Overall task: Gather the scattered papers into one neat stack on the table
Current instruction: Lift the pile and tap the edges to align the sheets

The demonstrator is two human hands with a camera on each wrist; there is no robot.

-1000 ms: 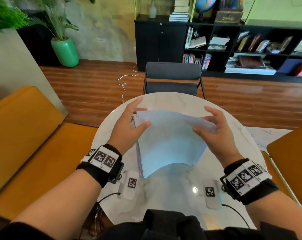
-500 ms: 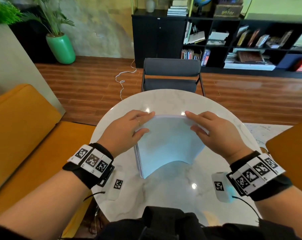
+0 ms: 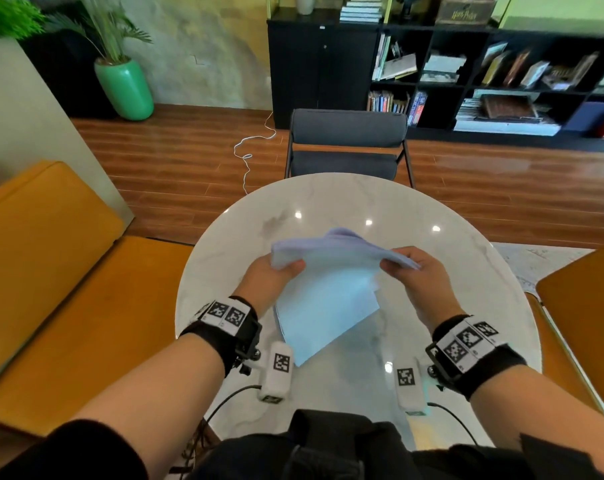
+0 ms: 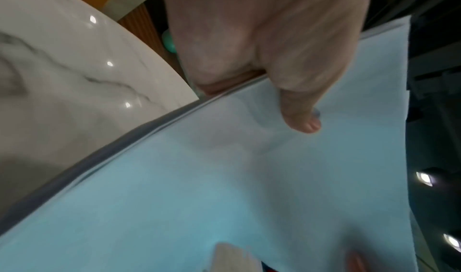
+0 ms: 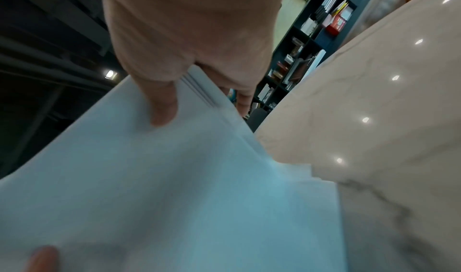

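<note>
A sheaf of pale blue papers (image 3: 328, 292) is held up over the round white marble table (image 3: 432, 271), its far edge bent and blurred, its near corner pointing down toward the tabletop. My left hand (image 3: 276, 271) pinches the sheaf's left edge, thumb on top of the papers (image 4: 224, 177). My right hand (image 3: 411, 268) pinches the right edge, thumb pressed on the papers (image 5: 174, 177) with fingers behind. The sheets' edges are slightly staggered at the right. Whether the bottom corner touches the table cannot be told.
A grey chair (image 3: 349, 147) stands at the table's far side. Orange seats flank the table, one at left (image 3: 51, 271) and one at right (image 3: 584, 299). A dark bookshelf (image 3: 466, 64) and a green plant pot (image 3: 123, 88) stand beyond on the wooden floor.
The hands went from pressing the papers' far edge with straight fingers to pinching the side edges. The sheaf has tilted and its far edge has buckled upward.
</note>
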